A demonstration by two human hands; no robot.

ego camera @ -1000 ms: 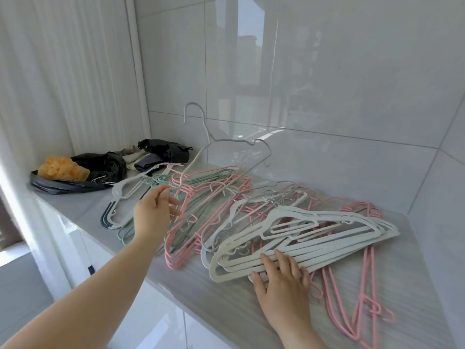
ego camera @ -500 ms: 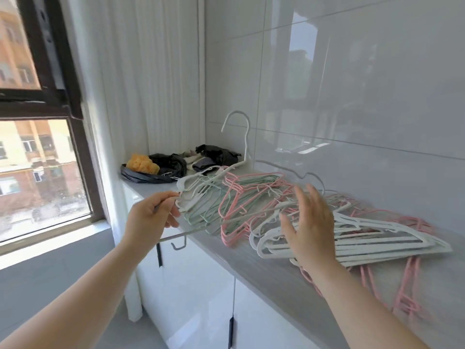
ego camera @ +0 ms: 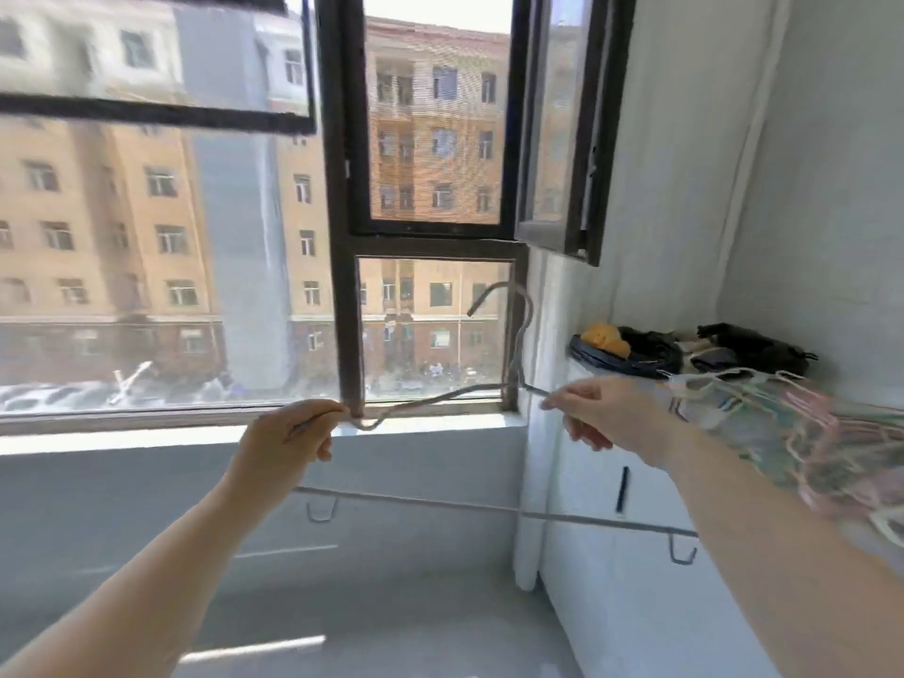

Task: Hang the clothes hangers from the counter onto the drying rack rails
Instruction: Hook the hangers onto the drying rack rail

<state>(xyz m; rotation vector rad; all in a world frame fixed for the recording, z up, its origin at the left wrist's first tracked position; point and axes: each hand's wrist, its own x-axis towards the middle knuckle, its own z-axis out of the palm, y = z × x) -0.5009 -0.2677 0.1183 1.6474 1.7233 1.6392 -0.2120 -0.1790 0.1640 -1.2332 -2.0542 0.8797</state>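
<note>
A thin grey wire hanger (ego camera: 442,401) hangs in the air in front of the window, hook pointing up. My left hand (ego camera: 288,440) grips its left shoulder, and my right hand (ego camera: 604,413) pinches its right shoulder. The hanger's bottom bar with two small clips runs below my forearms. The pile of white, pink and green hangers (ego camera: 787,428) lies blurred on the counter (ego camera: 875,545) at the right, behind my right arm. No drying rack rail is visible.
A dark-framed window (ego camera: 342,237) fills the view ahead, one sash (ego camera: 562,129) swung open inward at upper right. A black bag with an orange item (ego camera: 606,337) and dark clothes (ego camera: 748,347) sit at the counter's far end. White cabinets stand below.
My view has swung left from the counter to the window. The wire hanger has come off the pile, and my right hand has left the white hangers and taken its right shoulder.
</note>
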